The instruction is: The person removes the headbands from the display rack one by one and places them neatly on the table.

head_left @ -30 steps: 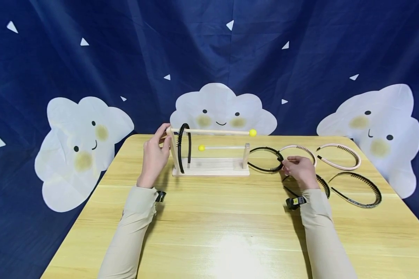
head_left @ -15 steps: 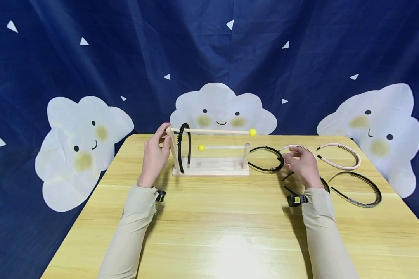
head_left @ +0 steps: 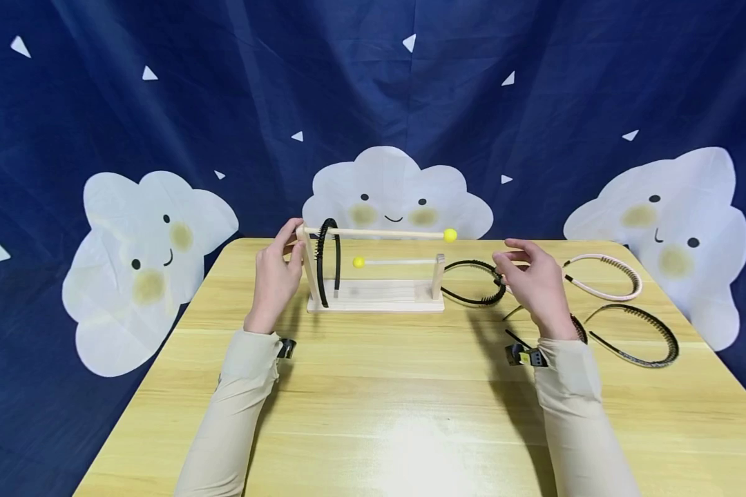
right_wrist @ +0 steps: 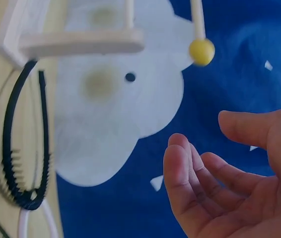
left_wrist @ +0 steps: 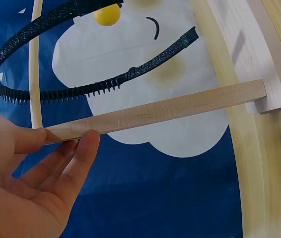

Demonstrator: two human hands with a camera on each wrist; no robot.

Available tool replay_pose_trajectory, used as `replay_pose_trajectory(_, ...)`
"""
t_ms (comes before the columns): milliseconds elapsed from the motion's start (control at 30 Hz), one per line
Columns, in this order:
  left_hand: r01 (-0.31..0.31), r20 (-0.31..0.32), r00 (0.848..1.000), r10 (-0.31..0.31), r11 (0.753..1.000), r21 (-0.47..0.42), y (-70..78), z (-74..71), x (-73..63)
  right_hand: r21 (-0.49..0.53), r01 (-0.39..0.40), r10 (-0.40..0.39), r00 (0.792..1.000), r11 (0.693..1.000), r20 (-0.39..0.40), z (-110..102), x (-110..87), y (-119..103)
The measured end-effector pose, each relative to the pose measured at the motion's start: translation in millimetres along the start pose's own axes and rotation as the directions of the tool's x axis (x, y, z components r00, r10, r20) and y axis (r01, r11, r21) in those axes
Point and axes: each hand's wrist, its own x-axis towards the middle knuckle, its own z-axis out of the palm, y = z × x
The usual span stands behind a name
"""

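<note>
A pale wooden stand (head_left: 379, 297) has two pegs tipped with yellow balls. On its upper peg hangs a black toothed headband (head_left: 321, 269). My left hand (head_left: 276, 279) pinches the top of the tall upright (left_wrist: 155, 111) between thumb and fingers. Raised over the table to the right is my right hand (head_left: 537, 286), thumb and fingers apart with nothing between them in the right wrist view. Just below and left of it, another black headband (head_left: 472, 263) lies against the stand's right end. A pink headband behind the right hand is mostly hidden.
Farther right lie a pink headband (head_left: 635, 279) and a dark patterned headband (head_left: 668, 335). A black headband (head_left: 579, 329) is partly covered by the right wrist. The wooden table (head_left: 373, 386) ends at a blue cloud-print curtain (head_left: 373, 83).
My right hand has lifted from beside the black headband near the stand, and its fingers have spread. That headband stays in place. My left hand has not moved.
</note>
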Motion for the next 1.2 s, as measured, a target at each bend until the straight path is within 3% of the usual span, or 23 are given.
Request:
replay_pose_trajectory(267,-0.004,-0.003,1.000,0.004,1.000,0.004,-0.8,-1.2,0.8,-0.073,0.121,-0.121,0.993,0.990,-0.002,17.0,-10.0,-27.1)
replay_pose_trajectory(467,-0.001,-0.001,1.000,0.001,1.000,0.000,-0.8,-1.2,0.6,-0.057,0.201,-0.200,0.979,0.978,0.028,35.8,-16.5,-42.7)
replay_pose_trajectory(833,-0.003,-0.006,1.000,0.003,1.000,0.008,-1.3,-0.7,0.7,0.031,0.260,-0.262,0.958,0.965,0.115,88.8,-25.5,-79.7)
replay_pose_trajectory(1200,-0.007,-0.002,1.000,0.007,1.000,-0.011,-1.8,0.7,0.9,0.092,0.310,-0.322,0.932,0.946,0.168,133.3,-19.5,-113.9)
